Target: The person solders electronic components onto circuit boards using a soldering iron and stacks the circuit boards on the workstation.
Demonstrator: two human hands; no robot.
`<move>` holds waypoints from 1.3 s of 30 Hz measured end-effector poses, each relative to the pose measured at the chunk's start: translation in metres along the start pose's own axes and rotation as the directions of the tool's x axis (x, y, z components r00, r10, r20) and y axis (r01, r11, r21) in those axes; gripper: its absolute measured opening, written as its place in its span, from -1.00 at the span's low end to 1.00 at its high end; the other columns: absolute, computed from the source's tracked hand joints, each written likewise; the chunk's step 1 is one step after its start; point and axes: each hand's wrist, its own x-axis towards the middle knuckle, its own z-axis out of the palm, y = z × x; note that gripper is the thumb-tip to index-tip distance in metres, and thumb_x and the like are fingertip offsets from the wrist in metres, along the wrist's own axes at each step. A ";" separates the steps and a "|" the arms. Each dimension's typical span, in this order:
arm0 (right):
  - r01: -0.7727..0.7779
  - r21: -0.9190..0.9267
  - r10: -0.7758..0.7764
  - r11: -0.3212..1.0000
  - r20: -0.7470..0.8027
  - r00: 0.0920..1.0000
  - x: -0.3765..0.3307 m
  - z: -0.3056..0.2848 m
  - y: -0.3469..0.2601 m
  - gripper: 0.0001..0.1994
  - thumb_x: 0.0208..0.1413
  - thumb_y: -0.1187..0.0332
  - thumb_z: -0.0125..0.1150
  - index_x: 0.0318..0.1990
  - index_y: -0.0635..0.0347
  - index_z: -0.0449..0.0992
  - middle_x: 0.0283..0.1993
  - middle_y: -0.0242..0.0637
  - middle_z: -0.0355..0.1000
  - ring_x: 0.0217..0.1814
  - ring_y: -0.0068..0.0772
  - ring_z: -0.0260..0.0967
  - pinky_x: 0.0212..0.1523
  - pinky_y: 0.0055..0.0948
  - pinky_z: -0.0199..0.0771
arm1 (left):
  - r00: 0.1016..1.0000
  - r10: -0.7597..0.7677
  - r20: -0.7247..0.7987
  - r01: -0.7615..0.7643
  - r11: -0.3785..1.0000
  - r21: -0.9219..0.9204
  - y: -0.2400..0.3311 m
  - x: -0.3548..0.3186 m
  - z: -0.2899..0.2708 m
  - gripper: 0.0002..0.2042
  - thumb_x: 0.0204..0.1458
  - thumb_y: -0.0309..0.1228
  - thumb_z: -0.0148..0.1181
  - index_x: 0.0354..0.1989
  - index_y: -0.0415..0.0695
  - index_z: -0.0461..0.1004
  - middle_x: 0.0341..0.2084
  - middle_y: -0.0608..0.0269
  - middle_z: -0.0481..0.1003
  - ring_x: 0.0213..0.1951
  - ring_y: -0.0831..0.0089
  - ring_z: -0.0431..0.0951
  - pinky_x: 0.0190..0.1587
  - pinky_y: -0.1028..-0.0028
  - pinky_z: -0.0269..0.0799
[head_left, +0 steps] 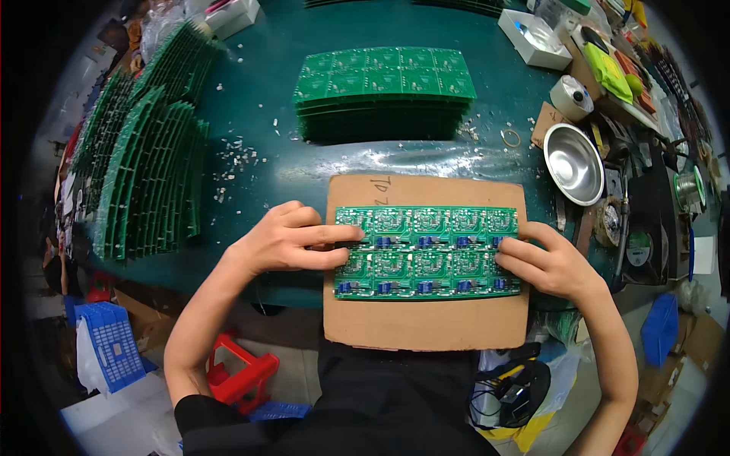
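Note:
A green circuit board panel, divided into two rows of small boards with blue parts, lies flat on a brown cardboard sheet. My left hand grips its left end, with fingertips over the board's face. At the opposite end, my right hand holds the right edge, fingers curled onto the top. The undersides of both hands are hidden. Beyond the cardboard stands a tall stack of similar green panels.
Rows of upright green panels fill the table's left side. A metal bowl, a tape roll and a white box stand at right. Small white scraps litter the green tabletop. A red stool is below at left.

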 end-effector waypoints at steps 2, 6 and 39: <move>-0.015 0.014 0.014 1.000 0.049 0.999 0.001 -0.001 0.000 -0.65 -0.16 0.43 0.15 -0.11 0.14 0.49 0.05 -0.37 0.36 -0.05 -0.22 0.36 -0.04 -0.30 0.49 | 0.999 -0.013 0.053 0.016 0.999 -0.048 0.000 0.005 -0.007 -0.75 -0.11 -0.43 0.21 -0.25 0.21 0.38 0.05 0.65 0.46 -0.46 0.55 0.28 -0.41 0.57 0.20; -0.085 0.057 0.077 0.995 0.138 0.987 0.002 -0.010 -0.006 -0.66 -0.10 0.43 0.12 -0.08 0.15 0.48 0.08 -0.37 0.33 0.01 -0.20 0.34 0.04 -0.26 0.44 | 0.987 -0.044 0.152 0.064 0.990 -0.125 0.002 0.008 -0.013 -0.69 -0.18 -0.39 0.24 -0.20 0.19 0.44 0.05 0.60 0.46 -0.46 0.50 0.30 -0.38 0.51 0.23; -0.163 0.942 0.858 0.292 -0.334 -0.391 0.029 -0.024 -0.118 -0.49 0.18 -0.12 0.06 -0.03 0.18 0.28 -0.21 -0.18 0.28 0.03 -0.23 0.22 -0.04 -0.29 0.29 | 0.406 -0.911 -0.073 0.765 0.382 -0.518 0.038 0.017 -0.024 -0.86 -0.01 -0.53 0.27 -0.25 -0.19 0.55 -0.77 0.44 0.27 -0.73 0.72 0.08 -0.66 0.59 -0.03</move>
